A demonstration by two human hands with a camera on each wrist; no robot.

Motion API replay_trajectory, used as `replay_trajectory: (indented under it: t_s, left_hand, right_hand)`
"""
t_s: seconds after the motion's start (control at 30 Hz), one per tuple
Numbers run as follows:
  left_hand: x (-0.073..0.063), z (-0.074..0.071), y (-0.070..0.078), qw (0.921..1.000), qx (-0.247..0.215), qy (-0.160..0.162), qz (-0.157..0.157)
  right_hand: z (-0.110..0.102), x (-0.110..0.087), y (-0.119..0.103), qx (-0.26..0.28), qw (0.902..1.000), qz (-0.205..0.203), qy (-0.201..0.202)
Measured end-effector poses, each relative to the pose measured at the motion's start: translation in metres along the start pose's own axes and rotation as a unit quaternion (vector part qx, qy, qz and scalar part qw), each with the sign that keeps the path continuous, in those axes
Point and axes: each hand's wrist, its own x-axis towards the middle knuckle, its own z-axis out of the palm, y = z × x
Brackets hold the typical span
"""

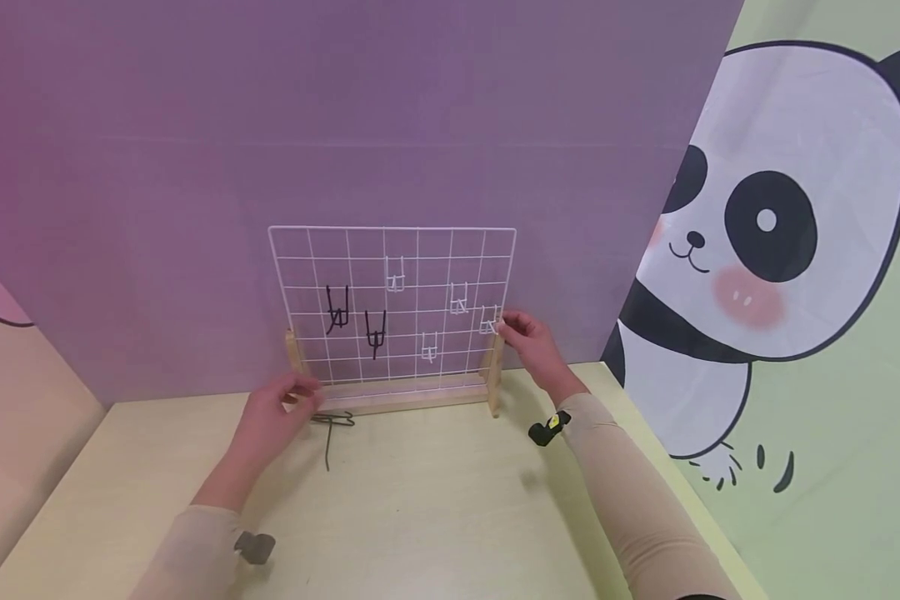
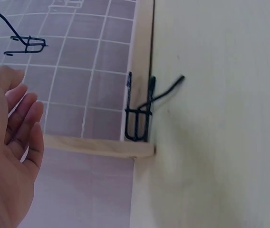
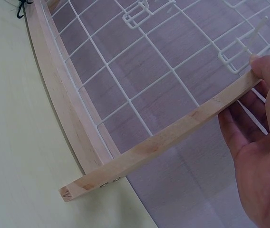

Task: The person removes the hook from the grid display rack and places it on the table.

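Right now right hand [image 1: 536, 348] pinches upper end of light-wood stand's [image 3: 149, 148] right post; left hand [image 1: 276, 415] holds nothing, fingers loosely bent, near stand's left end. White wire grid panel [image 1: 417, 313] upright in stand. Two black wire hooks [image 1: 376, 339], four white wire hooks [image 1: 395, 282] hung. Loose dark wire hook [image 2: 137, 112] beside stand's base on pale counter [image 1: 435, 500]. Looks mostly done; one hook left.
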Motion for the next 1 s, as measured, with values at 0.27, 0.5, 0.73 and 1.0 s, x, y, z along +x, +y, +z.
replay_trajectory:
  t_s: [0.27, 0.5, 0.73, 1.0]
  left_hand:
    - [0.008, 0.003, 0.021, 0.9971, -0.052, 0.05, -0.025]
    - [0.019, 0.007, 0.036, 0.992, -0.081, 0.096, -0.008]
    - [0.03, 0.009, 0.047, 0.9841, -0.109, 0.14, 0.011]
    - [0.039, 0.01, 0.061, 0.9699, -0.143, 0.187, 0.062]
  right_hand:
    - [0.001, 0.0, 0.0, 0.008, 1.0, 0.0, 0.002]
    - [0.0, 0.0, -0.001, 0.016, 0.9998, 0.008, -0.007]
    - [0.0, 0.001, -0.001, 0.022, 0.9997, 0.011, -0.009]
    - [0.0, 0.001, -0.002, 0.017, 0.9997, 0.014, -0.008]
